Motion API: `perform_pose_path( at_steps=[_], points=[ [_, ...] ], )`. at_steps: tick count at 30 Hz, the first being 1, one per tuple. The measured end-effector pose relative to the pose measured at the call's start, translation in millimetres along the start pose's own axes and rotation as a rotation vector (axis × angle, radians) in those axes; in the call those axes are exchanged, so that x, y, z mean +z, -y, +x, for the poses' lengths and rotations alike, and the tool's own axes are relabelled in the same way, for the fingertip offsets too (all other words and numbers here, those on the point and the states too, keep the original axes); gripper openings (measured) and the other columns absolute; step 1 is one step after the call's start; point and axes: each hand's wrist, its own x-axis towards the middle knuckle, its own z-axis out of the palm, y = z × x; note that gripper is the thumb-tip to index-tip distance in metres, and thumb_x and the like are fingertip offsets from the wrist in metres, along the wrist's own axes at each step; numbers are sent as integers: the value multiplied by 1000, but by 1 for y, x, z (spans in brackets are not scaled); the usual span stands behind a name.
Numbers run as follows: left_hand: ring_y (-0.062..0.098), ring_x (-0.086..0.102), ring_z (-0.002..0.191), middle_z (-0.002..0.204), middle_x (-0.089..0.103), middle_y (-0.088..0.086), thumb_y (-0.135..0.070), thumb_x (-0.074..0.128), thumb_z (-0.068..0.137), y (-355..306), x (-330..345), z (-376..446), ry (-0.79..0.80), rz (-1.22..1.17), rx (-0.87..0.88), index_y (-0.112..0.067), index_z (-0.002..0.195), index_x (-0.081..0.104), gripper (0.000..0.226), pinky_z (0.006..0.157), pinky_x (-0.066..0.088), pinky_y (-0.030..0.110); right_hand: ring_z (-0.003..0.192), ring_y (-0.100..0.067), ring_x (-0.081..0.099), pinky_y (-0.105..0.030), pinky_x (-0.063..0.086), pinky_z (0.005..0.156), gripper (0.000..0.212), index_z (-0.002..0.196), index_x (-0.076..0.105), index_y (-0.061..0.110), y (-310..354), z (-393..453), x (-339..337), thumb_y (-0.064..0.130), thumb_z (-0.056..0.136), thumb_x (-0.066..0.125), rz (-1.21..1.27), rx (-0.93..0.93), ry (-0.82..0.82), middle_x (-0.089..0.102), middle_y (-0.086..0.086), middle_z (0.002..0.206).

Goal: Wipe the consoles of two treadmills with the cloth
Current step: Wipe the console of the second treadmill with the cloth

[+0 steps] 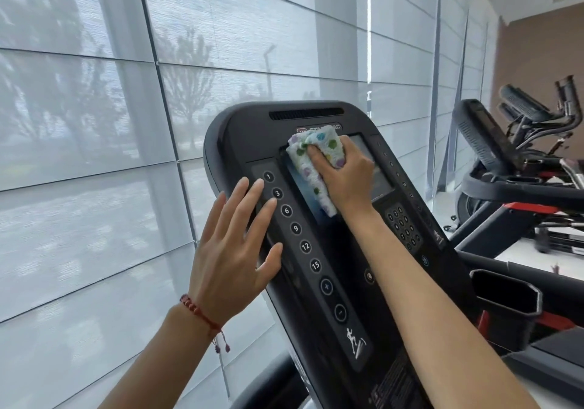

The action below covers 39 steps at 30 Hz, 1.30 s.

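Nearest, the left hand (232,252) lies flat with straight, spread fingers against the left edge of the console (319,219), its fingertips by the column of numbered buttons (292,220). It holds nothing; it looks placed there to steady the tilted panel against the push of wiping. Farther up, the right hand (343,173) has its fingers curled around a bunched, dotted cloth (311,158) and presses it to the upper part of the screen (373,168). The cloth sits under and to the left of that hand, with one end trailing down over the screen's left side. Far right stands a second treadmill console (483,136), apparently not yet wiped, so the task seems about half done at most.
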Motion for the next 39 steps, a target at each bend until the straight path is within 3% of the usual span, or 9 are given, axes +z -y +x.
perform_pose_path(
  at_steps=[6, 11, 18, 25, 34, 39],
  points=[
    [32, 33, 134, 139, 44, 17, -35, 45, 88, 11, -2, 6, 33, 47, 66, 1, 125, 56, 53, 105, 31, 55, 67, -18, 58, -26, 40, 60, 38, 82, 59, 11, -36, 30, -4, 49, 81, 63, -38, 112, -50, 64, -4, 75],
    [32, 29, 137, 142, 41, 17, -37, 45, 87, 13, 1, 8, 43, 29, 65, 2, 129, 51, 57, 106, 31, 54, 83, -25, 62, -26, 39, 67, 43, 97, 62, 8, -65, 54, -16, 48, 84, 59, -88, 196, -90, 69, -11, 93],
    [31, 28, 137, 142, 39, 16, -39, 45, 87, 14, 3, 8, 57, 9, 53, 1, 131, 48, 59, 107, 30, 54, 95, -30, 61, -27, 35, 68, 47, 101, 61, 8, -79, 60, -23, 51, 85, 55, -132, 355, -128, 68, -12, 100],
    [32, 27, 137, 141, 40, 17, -37, 47, 85, 11, 3, 8, 54, -25, 34, 2, 130, 48, 59, 108, 28, 54, 69, -15, 58, -23, 41, 63, 32, 82, 60, 16, -46, 18, -25, 49, 81, 63, -130, 234, -3, 62, 2, 75],
    [32, 27, 137, 140, 41, 18, -35, 48, 83, 11, 5, 8, 11, -60, 31, 2, 129, 48, 59, 110, 26, 53, 70, -18, 62, -32, 51, 62, 42, 86, 66, 11, -5, -32, -25, 51, 75, 65, -28, -109, 163, 67, -6, 79],
    [34, 28, 136, 140, 42, 19, -35, 48, 83, 12, 7, 8, 0, -62, 40, 1, 130, 46, 58, 109, 26, 53, 70, -17, 59, -20, 44, 61, 39, 89, 66, 10, -29, -13, -33, 47, 76, 67, -60, -30, 147, 66, -4, 82]
  ],
)
